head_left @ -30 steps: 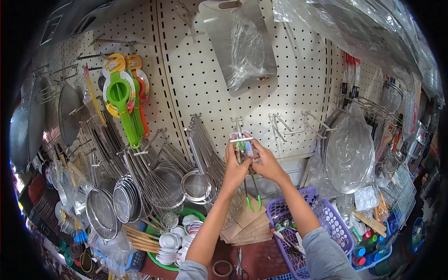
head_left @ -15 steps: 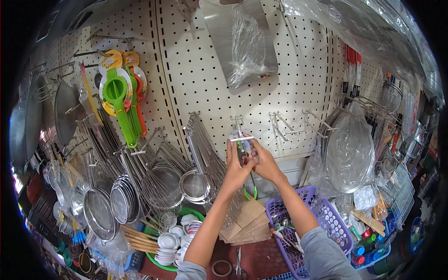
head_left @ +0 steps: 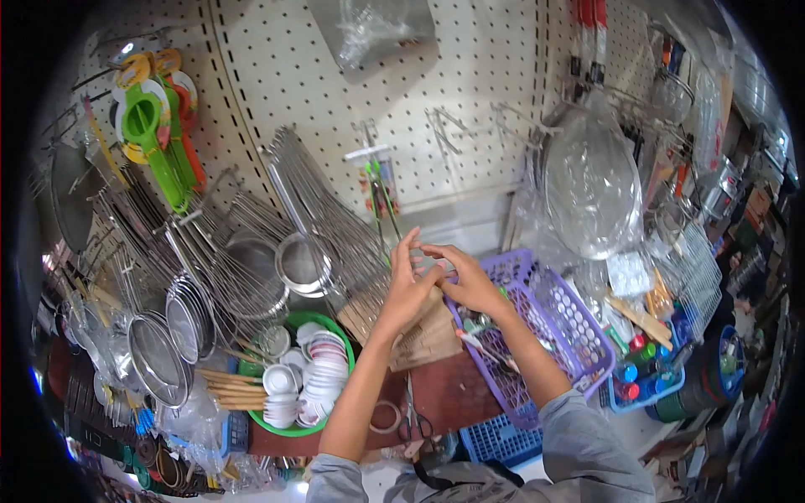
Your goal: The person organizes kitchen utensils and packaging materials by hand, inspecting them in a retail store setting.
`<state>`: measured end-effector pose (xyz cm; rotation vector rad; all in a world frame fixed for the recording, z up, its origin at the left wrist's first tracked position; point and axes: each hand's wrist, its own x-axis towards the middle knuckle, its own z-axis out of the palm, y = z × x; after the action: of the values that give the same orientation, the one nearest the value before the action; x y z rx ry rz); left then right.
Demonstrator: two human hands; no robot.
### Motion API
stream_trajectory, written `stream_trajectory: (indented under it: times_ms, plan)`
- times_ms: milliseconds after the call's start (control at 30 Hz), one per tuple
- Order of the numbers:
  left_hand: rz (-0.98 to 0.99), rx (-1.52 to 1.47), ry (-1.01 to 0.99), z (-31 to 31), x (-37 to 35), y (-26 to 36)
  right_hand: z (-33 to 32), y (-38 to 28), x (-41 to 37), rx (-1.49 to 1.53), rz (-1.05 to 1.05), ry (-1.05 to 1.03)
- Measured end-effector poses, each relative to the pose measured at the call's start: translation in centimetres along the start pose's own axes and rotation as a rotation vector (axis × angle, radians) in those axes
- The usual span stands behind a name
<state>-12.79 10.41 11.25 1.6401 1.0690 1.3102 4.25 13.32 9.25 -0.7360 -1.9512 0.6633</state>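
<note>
My left hand (head_left: pixel 408 283) is raised in the middle of the view, its fingers stretched up and slightly apart. Close beside it, my right hand (head_left: pixel 470 285) has its fingers loosely bent toward the left one, and the fingertips nearly meet. No object shows in either hand. Just above and behind them, a long tongs-like tool with green parts (head_left: pixel 384 201) hangs from a pegboard hook with a white crossbar (head_left: pixel 367 154). Its lower end is hidden by my left hand. Several wire whisks (head_left: pixel 323 197) hang to the left of it.
Below my hands lie brown cardboard pieces (head_left: pixel 428 339). A purple basket (head_left: pixel 537 335) stands to the right, and a green basin (head_left: pixel 295 432) of small white dishes to the left. Scissors (head_left: pixel 411 411) and a tape roll (head_left: pixel 386 417) lie on the red-brown surface. Strainers (head_left: pixel 159 360) hang at left.
Both hands have come away from the hook and the green tool, moving down; the tool now hangs free of them. The view has tilted downward and shifted right.
</note>
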Motion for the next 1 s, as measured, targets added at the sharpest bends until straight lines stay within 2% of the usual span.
stream_trajectory:
  times_ms: [67,100,200,233,333,367,467,533,633,733,767,867,1000]
  plan:
    - [-0.08,-0.119,-0.1,1.4,-1.8,-0.8,0.1,1.2,-3.2,-0.022,0.049,-0.015]
    - [-0.05,-0.158,-0.086,2.6,-2.7,-1.7,0.1,1.8,-4.9,-0.032,0.071,-0.022]
    - [-0.182,-0.256,-0.154,5.2,-5.5,-4.3,-0.1,2.7,-9.6,-0.062,0.121,-0.033]
    - [-0.14,-0.206,-0.111,6.3,-6.1,-5.8,-0.2,2.3,-11.1,-0.083,0.209,-0.04]
    - [-0.16,-0.223,-0.198,9.2,-8.9,-7.4,-0.8,3.2,-16.2,-0.115,0.263,0.046]
    - [-0.108,-0.135,-0.199,10.0,-9.3,-8.6,-1.1,3.6,-17.5,-0.12,0.323,0.041]
    - [-0.122,-0.146,-0.255,12.0,-10.3,-9.4,-2.0,5.4,-21.0,-0.188,0.35,0.025]
    - [-0.077,-0.121,-0.276,13.3,-10.9,-10.1,-2.9,6.2,-22.7,-0.234,0.467,-0.047]
    - [-0.058,-0.066,-0.319,14.9,-11.3,-11.3,-4.3,7.0,-24.2,-0.331,0.637,-0.12]
    - [-0.095,-0.033,-0.37,16.4,-11.4,-13.1,-4.8,10.6,-25.9,-0.409,0.739,-0.199]
    - [-0.068,0.001,-0.365,17.0,-11.4,-13.8,-5.0,12.0,-25.9,-0.429,0.829,-0.297]
    - [-0.056,0.045,-0.389,18.1,-10.4,-13.9,-6.5,13.3,-24.4,-0.527,0.918,-0.445]
    - [-0.072,0.232,-0.548,18.8,-8.5,-14.4,-7.4,16.2,-24.4,-0.611,0.918,-0.394]
